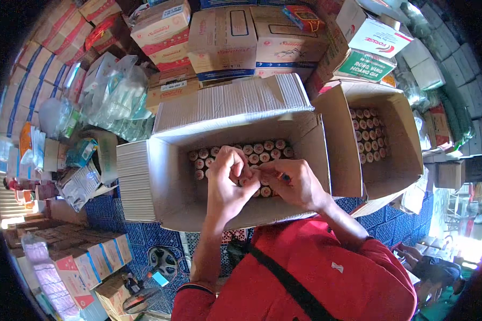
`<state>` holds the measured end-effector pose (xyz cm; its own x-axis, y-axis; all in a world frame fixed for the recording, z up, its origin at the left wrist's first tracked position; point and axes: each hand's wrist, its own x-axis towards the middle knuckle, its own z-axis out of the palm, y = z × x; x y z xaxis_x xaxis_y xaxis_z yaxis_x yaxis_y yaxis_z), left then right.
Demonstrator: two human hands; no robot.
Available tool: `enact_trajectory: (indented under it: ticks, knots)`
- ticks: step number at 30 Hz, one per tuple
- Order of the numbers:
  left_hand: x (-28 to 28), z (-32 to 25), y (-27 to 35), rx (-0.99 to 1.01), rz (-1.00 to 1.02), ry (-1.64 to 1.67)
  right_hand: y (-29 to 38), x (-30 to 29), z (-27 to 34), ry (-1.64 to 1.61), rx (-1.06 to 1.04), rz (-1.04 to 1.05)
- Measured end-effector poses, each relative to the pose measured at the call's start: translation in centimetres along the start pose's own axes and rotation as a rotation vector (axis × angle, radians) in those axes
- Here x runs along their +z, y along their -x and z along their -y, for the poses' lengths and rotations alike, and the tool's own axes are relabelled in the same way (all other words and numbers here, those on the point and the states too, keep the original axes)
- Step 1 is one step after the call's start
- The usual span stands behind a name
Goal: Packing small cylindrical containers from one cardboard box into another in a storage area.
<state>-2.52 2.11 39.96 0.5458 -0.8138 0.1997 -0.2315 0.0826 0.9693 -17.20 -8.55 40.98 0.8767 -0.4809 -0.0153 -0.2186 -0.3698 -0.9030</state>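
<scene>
An open cardboard box stands before me, its far and left flaps folded outward. Inside it, rows of small round-topped containers with pale tops and reddish marks stand close together. My left hand and my right hand are above these rows, with their fingertips nearly meeting. Both hands have thumb and fingers pinched together; whatever is between them is too small to make out. A second open cardboard box at the right holds similar round-topped containers.
Stacked cartons line the far side. Clear plastic bags lie at the left, above a crumpled silvery packet. More cartons and a wheel-like round object are at the lower left. Another person is at the lower right.
</scene>
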Motion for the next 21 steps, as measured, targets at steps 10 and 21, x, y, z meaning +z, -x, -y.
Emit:
enact_trajectory:
  ticks: [10,21]
  knots:
    - [1.9,-1.8,1.3,0.188,0.033,-0.360,1.5,1.0,-1.4,0.031,-0.060,-0.129]
    - [2.0,-0.7,2.8,0.161,0.031,-0.256,1.4,2.4,-3.4,0.129,0.060,-0.222]
